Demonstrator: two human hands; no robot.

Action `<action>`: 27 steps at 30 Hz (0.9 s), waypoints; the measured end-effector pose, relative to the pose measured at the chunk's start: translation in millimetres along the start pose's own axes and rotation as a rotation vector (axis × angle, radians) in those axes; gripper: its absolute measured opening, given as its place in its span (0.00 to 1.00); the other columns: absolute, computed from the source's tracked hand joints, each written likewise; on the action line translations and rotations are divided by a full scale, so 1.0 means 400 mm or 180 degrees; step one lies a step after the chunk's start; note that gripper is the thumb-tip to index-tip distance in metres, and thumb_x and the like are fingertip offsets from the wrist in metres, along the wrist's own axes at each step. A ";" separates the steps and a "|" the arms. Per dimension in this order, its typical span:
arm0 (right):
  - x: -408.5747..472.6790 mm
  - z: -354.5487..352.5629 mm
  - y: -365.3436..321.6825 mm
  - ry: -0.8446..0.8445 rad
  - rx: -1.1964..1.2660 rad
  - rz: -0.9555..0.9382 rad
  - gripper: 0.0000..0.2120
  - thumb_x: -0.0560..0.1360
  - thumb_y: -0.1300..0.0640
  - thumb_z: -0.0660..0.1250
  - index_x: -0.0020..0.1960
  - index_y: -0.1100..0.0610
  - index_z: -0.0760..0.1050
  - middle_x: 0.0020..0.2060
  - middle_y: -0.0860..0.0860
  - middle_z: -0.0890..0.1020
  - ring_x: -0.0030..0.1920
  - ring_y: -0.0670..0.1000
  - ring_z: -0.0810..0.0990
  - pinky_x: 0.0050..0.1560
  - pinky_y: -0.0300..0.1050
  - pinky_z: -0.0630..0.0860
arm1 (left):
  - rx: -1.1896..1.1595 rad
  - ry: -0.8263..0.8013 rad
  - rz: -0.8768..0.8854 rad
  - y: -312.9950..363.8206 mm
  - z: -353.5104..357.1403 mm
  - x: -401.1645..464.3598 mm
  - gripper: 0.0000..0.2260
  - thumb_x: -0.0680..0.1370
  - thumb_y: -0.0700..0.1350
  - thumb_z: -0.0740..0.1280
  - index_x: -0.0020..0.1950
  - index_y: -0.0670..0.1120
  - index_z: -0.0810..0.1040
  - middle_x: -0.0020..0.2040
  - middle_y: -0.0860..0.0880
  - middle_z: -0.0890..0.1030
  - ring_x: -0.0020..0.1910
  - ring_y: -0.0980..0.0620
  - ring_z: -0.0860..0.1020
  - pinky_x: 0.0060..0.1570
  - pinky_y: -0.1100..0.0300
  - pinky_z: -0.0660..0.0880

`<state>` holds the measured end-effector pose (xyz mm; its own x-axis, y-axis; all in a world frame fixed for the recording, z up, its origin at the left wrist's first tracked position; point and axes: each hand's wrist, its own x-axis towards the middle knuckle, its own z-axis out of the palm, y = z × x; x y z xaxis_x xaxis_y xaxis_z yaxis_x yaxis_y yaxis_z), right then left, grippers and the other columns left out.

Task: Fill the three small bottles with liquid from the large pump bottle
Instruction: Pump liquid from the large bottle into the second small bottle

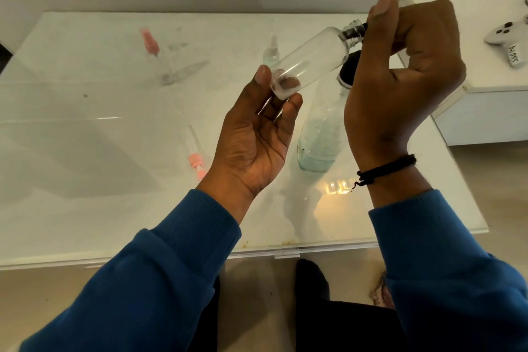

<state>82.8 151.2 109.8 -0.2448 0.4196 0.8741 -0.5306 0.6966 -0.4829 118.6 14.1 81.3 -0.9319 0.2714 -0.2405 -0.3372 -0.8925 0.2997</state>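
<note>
A small clear bottle (311, 58), empty and tilted nearly flat, is up in the air between my hands. My left hand (251, 137) pinches its base between thumb and fingertips. At the bottle's neck, my right hand (400, 80) grips a black cap (355, 33). Right below stands the large bottle (320, 137), about a third full of pale blue liquid, its black pump top (347, 70) partly hidden by my right hand. A small bottle with a pink top (151, 46) stands at the back left. Another small bottle (271, 51), with a clear top, stands behind the held one.
A pink sprayer head with its tube (195, 157) lies on the white glass table (85, 137), left of my left wrist. A white game controller (508, 34) rests on the white cabinet (485, 111) at the right. My legs are below the table's near edge.
</note>
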 end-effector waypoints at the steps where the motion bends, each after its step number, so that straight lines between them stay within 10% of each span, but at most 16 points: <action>1: -0.006 0.000 -0.001 -0.0016 0.0036 0.0032 0.17 0.80 0.63 0.67 0.32 0.63 0.74 0.29 0.56 0.76 0.34 0.50 0.69 0.36 0.52 0.70 | -0.0022 0.0001 0.0006 0.000 -0.001 -0.001 0.32 0.60 0.44 0.79 0.62 0.42 0.77 0.50 0.42 0.82 0.40 0.49 0.84 0.33 0.62 0.81; 27: 0.001 0.003 -0.004 -0.0089 0.0197 0.0101 0.17 0.79 0.63 0.67 0.32 0.64 0.74 0.29 0.57 0.76 0.34 0.49 0.69 0.36 0.40 0.66 | 0.0120 -0.0251 -0.0084 0.005 -0.022 0.006 0.28 0.57 0.44 0.84 0.55 0.43 0.83 0.51 0.45 0.84 0.43 0.50 0.82 0.38 0.61 0.81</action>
<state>82.5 149.5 111.0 -0.2844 0.4240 0.8598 -0.5712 0.6454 -0.5072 116.7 9.9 73.0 -0.9298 0.3235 -0.1756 -0.3651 -0.8708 0.3292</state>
